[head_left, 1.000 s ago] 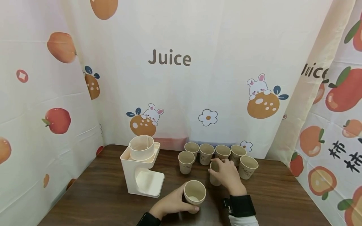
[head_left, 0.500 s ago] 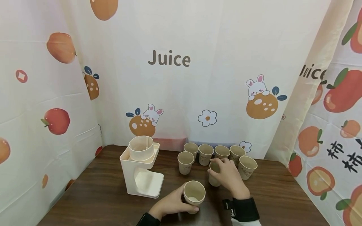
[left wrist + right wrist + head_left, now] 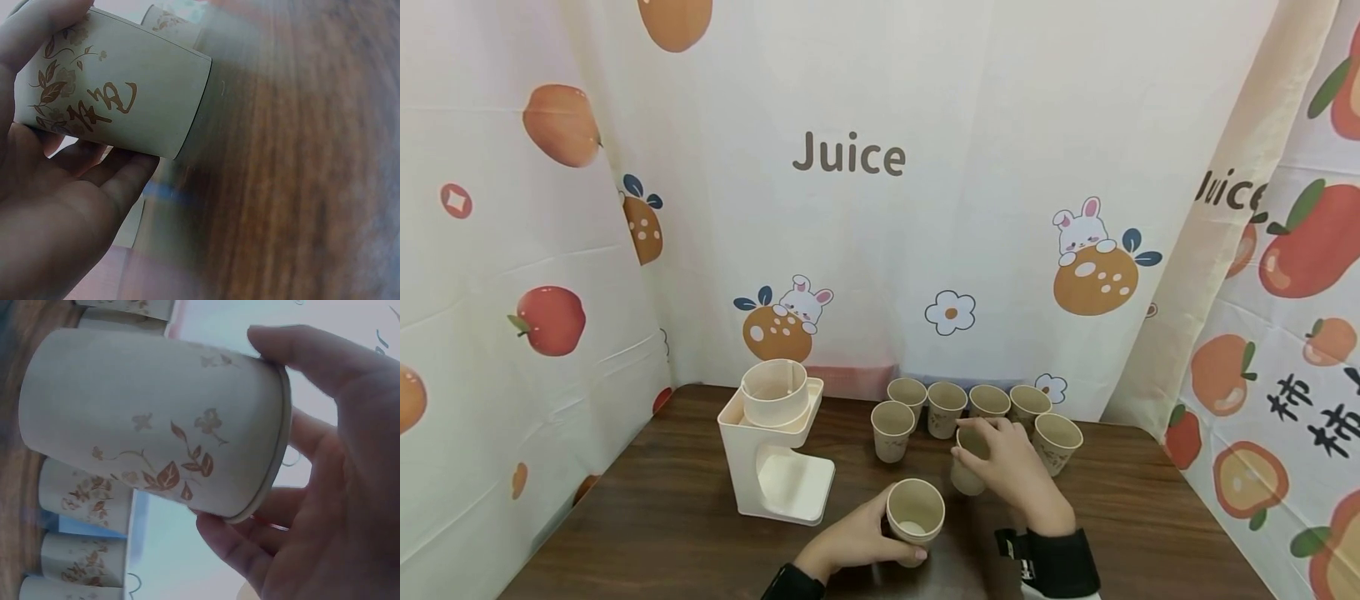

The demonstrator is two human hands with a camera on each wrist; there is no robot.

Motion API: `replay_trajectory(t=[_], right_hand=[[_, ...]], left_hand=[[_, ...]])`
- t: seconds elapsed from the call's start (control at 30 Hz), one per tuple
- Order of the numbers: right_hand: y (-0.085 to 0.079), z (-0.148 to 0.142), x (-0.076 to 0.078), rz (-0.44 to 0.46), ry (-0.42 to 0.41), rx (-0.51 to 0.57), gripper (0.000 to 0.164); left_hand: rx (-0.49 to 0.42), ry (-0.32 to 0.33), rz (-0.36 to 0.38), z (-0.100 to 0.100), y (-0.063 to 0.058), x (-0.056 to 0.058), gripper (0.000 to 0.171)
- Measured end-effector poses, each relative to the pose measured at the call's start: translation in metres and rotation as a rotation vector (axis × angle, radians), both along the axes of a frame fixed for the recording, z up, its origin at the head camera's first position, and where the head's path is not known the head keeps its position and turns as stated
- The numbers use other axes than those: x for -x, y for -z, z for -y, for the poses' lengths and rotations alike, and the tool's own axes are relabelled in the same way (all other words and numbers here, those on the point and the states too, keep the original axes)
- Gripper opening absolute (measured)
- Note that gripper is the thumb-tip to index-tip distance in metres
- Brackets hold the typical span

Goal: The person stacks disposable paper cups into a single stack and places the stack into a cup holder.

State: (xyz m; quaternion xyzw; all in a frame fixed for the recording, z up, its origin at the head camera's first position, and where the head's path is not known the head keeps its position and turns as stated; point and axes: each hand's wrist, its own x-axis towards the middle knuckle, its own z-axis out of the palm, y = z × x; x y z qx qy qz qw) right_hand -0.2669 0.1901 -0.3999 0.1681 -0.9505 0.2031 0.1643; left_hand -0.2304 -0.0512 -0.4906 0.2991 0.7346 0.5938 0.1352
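In the head view my left hand [image 3: 863,532] grips a beige paper cup [image 3: 914,510] around its side, near the front of the table. Its mouth faces up toward the camera, and a second rim line shows below the top; I cannot tell whether another cup is nested there. The left wrist view shows brown flowers and lettering on this cup [image 3: 119,87]. Further right, my right hand [image 3: 1011,467] pinches another paper cup [image 3: 967,475] by its rim from above, thumb on one side and fingers on the other. That cup [image 3: 156,419] bears a brown floral print.
Several more paper cups [image 3: 946,412] stand in a curved row at the back, one cup [image 3: 892,442] at its left end, another [image 3: 1057,450] at its right. A cream-coloured machine [image 3: 748,467] with a round top container stands left on the brown table [image 3: 662,533]. Printed cloth [image 3: 880,233] hangs behind.
The cup under my right hand has shifted very slightly left and tilted a little. My right wrist has moved right and toward me. The left hand stays as it was, holding its cup.
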Motion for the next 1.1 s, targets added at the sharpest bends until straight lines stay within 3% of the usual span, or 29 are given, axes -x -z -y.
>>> replay_trajectory(t=[0.47,0.7,1.1], right_hand=[[-0.023,0.0,-0.016,-0.127,-0.151,0.066,0.039],[-0.036,0.002,-0.027,-0.248,-0.225,0.098,0.038],[-0.05,0.008,-0.041,-0.27,-0.295,0.112,0.04]], left_hand=[[0.001,0.004,-0.003,0.001,0.0,0.0,0.069],[-0.006,0.02,0.022,0.001,-0.001,0.0,0.07],[-0.01,0.027,0.032,0.001,-0.001,0.001,0.071]])
